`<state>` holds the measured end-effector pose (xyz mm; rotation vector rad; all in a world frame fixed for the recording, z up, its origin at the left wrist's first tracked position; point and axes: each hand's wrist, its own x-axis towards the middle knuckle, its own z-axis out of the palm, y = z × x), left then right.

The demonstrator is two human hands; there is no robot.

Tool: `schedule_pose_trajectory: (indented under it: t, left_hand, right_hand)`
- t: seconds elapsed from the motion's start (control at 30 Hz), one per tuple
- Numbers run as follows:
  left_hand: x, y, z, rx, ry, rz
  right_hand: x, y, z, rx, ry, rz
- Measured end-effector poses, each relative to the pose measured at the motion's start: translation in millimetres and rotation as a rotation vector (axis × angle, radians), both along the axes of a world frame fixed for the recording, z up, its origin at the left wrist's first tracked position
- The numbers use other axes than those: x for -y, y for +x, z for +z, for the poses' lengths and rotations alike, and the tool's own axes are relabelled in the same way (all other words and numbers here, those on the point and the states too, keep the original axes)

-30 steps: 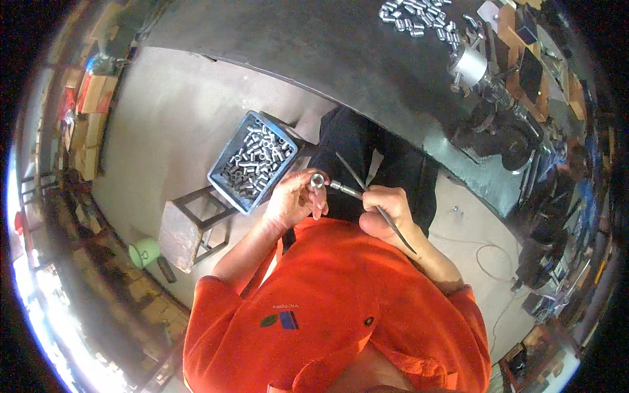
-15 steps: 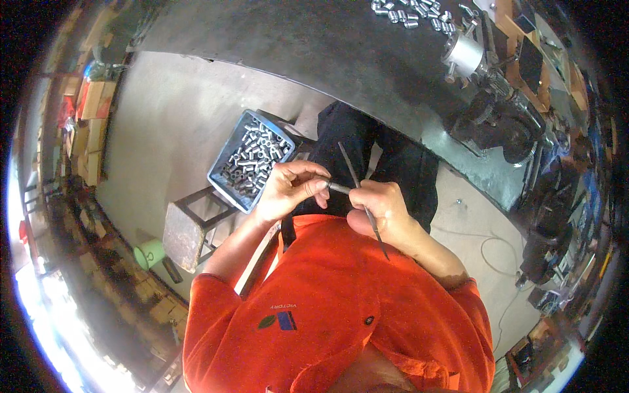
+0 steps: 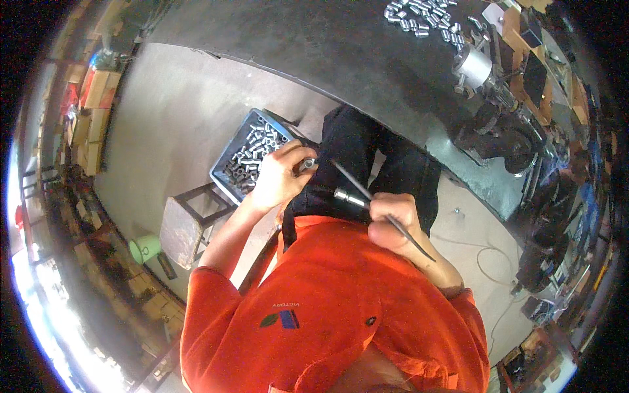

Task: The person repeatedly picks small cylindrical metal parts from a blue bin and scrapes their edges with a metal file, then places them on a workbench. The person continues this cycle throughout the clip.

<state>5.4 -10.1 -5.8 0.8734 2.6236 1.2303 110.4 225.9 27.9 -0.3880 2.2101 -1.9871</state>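
My left hand (image 3: 280, 175) is closed around a small hollow metal sleeve (image 3: 306, 164), its round open end facing right. In my right hand (image 3: 394, 219), closed in a fist, are a long thin dark rod (image 3: 354, 183) and a short shiny cylinder (image 3: 350, 196) that points left out of the grip. Rod and cylinder cross at an angle; whether they are one tool is hidden by the fingers. A gap separates the cylinder from the sleeve. Beside my left hand stands a blue bin (image 3: 221, 171) holding many similar metal sleeves (image 3: 262, 139).
A dark workbench (image 3: 295, 46) stretches across the far side, with loose metal sleeves (image 3: 419, 16) and a machine with a silver cylindrical head (image 3: 473, 67) at its right. A worn stool (image 3: 182, 229) and a green container (image 3: 145, 249) stand on the left. A cable (image 3: 485, 252) lies on the floor at right.
The hands have moved apart. The cylinder in my right hand was at the piece in my left fingers and is now clear of it; my left hand has turned and shifted slightly up and left.
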Motion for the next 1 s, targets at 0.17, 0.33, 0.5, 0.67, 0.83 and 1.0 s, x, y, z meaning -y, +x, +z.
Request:
schedule_pose_trajectory:
  t: [0.17,0.33,0.5,0.67,0.83,1.0]
  left_hand:
    - [0.6,0.5,-7.2,-0.136,-0.071,-0.044]
    - [0.4,1.7,-8.4,-0.125,-0.102,-0.062]
    - [-3.3,5.5,-11.3,-0.162,-0.018,-0.064]
    - [-19.8,11.8,-15.1,-0.208,0.030,-0.136]
    - [-10.2,0.6,-16.9,0.035,-0.018,0.036]
    - [-5.0,-41.7,-17.3,-0.046,-0.117,0.134]
  right_hand:
    - [7.1,4.0,4.2,-0.154,-0.029,0.094]
    - [10.4,0.8,7.4,-0.022,-0.046,0.100]
    - [16.5,-15.2,-3.7,0.057,-0.097,0.102]
    - [27.4,-22.8,-32.7,-0.055,0.026,0.078]
    - [9.4,-12.0,-12.7,-0.270,0.071,0.087]
    - [1.8,3.8,-0.6,-0.256,0.068,-0.015]
